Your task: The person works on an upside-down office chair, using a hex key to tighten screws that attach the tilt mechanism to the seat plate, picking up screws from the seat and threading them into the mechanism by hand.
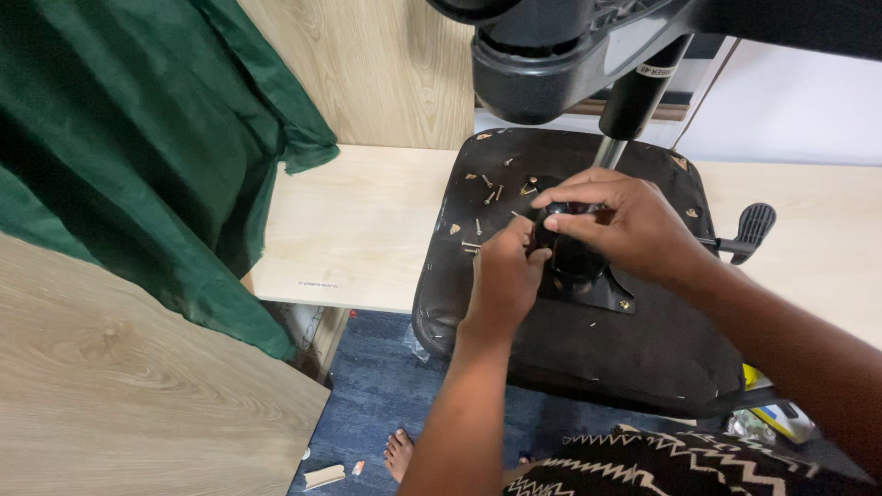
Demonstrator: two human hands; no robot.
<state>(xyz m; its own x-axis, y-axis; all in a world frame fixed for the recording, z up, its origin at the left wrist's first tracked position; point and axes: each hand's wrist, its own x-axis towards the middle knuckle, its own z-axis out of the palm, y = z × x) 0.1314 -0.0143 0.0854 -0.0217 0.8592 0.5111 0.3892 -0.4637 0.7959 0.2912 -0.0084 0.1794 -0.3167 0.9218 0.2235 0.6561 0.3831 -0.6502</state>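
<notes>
1. Between both sets of fingers, a black knob-like part (pixel 571 248) sits on the metal plate (pixel 602 292) of an upturned chair seat (pixel 588 354).
2. The right hand (pixel 625 225) curls over the part, fingers (pixel 570 196) pressed down on its top.
3. The left hand (pixel 503 276) pinches its near side.
4. A steady, square grip probably works best here.
5. Loose screws (pixel 491 193) lie just beyond the fingers, on the seat.
6. Farther out: the light wooden bench (pixel 358 230) and a green cloth (pixel 138 156).

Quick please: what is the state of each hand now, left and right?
Left hand: closed, fingers curled against the black mechanism; whether it grips something cannot be told.
Right hand: closed over the top of the black mechanism.
</notes>
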